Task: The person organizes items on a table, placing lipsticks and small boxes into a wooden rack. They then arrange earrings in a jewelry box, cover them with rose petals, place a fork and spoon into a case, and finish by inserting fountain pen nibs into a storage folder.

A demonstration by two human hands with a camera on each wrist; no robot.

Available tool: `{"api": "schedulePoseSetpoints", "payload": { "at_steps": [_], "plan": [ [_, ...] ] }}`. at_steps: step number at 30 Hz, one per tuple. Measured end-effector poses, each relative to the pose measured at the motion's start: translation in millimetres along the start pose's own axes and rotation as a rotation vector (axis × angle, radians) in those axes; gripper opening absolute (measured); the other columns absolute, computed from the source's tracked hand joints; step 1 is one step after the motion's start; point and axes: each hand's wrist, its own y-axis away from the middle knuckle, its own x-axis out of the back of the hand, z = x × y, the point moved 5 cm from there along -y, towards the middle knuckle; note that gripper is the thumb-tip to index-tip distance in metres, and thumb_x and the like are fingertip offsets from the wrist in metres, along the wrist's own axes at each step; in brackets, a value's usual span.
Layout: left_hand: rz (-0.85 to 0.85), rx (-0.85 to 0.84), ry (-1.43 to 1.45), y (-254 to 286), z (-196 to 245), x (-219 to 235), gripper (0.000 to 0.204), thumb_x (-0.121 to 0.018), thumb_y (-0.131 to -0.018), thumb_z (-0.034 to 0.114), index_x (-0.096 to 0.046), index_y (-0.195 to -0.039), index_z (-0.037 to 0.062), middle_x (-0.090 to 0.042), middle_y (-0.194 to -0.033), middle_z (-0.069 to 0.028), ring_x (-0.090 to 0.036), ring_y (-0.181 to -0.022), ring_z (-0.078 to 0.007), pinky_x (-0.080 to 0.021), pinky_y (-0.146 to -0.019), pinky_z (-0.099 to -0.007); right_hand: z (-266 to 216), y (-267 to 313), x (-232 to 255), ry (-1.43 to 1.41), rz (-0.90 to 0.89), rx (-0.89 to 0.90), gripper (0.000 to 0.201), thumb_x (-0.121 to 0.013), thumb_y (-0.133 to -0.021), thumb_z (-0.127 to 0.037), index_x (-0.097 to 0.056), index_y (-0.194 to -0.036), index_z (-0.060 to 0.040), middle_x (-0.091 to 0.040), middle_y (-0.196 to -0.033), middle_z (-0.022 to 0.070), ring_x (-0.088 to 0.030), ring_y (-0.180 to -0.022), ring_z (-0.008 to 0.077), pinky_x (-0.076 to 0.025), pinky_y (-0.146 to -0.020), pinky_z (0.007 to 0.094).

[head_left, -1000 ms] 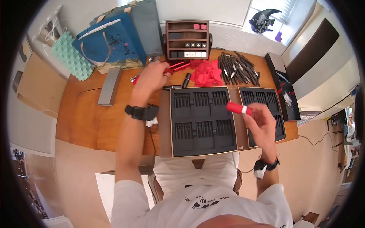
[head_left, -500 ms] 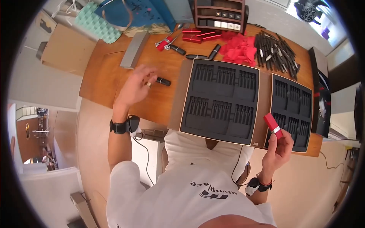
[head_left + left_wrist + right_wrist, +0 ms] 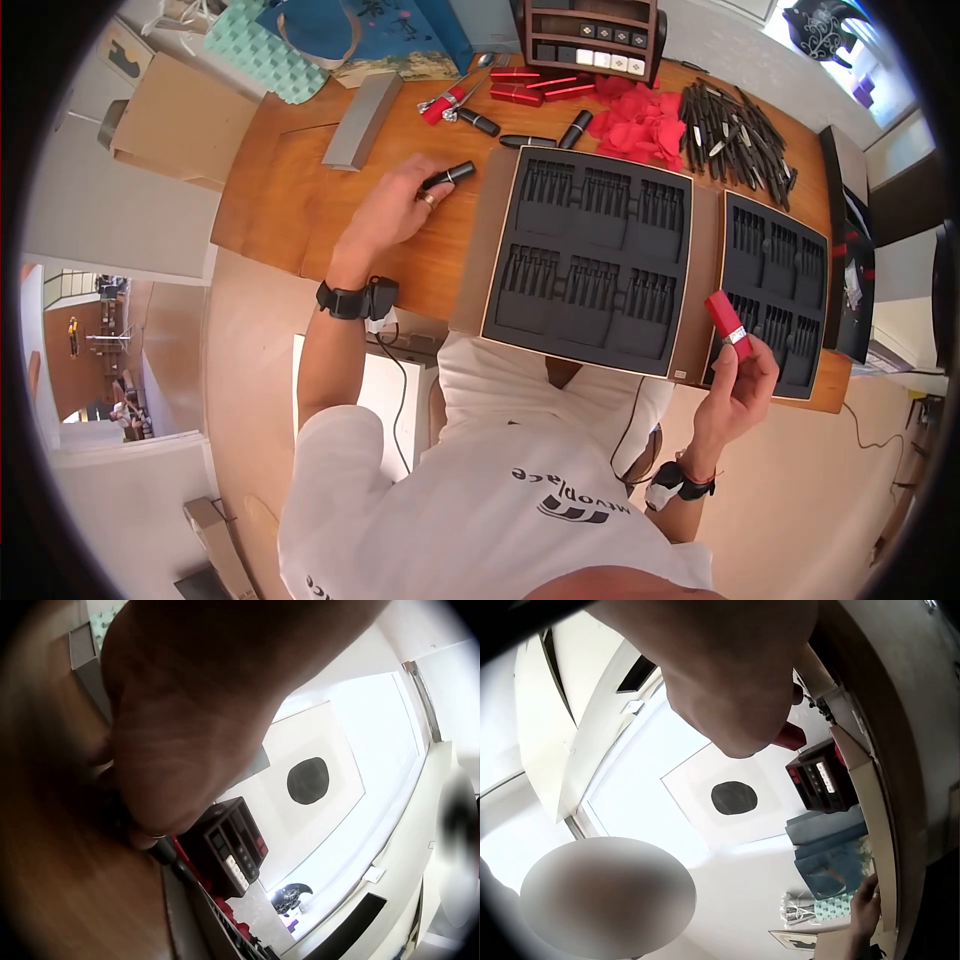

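Note:
My left hand [image 3: 400, 203] holds a black lipstick tube [image 3: 447, 176] low over the wooden table, fingers curled about its near end. My right hand [image 3: 738, 388] pinches a red lipstick tube [image 3: 724, 318] with a silver band, pointing it up and left above the right-hand case. Between the hands lies a large case with a black slotted insert [image 3: 590, 260], and a second slotted insert [image 3: 775, 285] sits to its right. The left wrist view mostly shows the back of the hand, its fingertips hidden in shadow. In the right wrist view, the red tube's end pokes out past the hand.
Behind the case lie black tubes [image 3: 527, 142], red boxes [image 3: 517, 94], red petals [image 3: 640, 122] and a heap of dark pens [image 3: 735, 140]. A grey box [image 3: 362, 120] lies at the left. A wooden rack [image 3: 590, 35] and a blue bag [image 3: 400, 40] stand along the back.
The left hand came back from the far side of the table and took up the black lipstick tube. The right hand moved right and nearer with the red tube. The head view turned.

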Motion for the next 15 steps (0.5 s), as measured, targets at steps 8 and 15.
{"api": "schedulePoseSetpoints", "payload": {
  "at_steps": [8, 15],
  "plan": [
    [0.119, -0.127, -0.06, -18.0, -1.3, -3.3, 0.029, -0.073, -0.102, 0.016, -0.071, -0.126, -0.0005, -0.067, -0.104, -0.0181, -0.065, -0.083, -0.033, -0.053, -0.075, -0.0421, -4.8, -3.1, -6.0, 0.036, 0.017, 0.026, 0.031, -0.075, -0.103, -0.009, -0.065, -0.13, 0.0006, -0.068, -0.102, 0.0036, -0.059, -0.081, 0.007, -0.048, -0.073, 0.0212],
    [0.27, -0.079, -0.233, -55.6, -10.4, 24.4, 0.029, -0.071, -0.101, 0.014, -0.07, -0.127, 0.0011, -0.065, -0.11, -0.0209, -0.069, -0.097, -0.0405, -0.056, -0.084, -0.0451, -0.3, -0.3, -6.8, 0.054, 0.023, 0.012, 0.03, -0.073, -0.102, -0.003, -0.063, -0.13, 0.0019, -0.065, -0.114, 0.0041, -0.057, -0.086, 0.0065, -0.044, -0.071, 0.0214]
  ]
}}
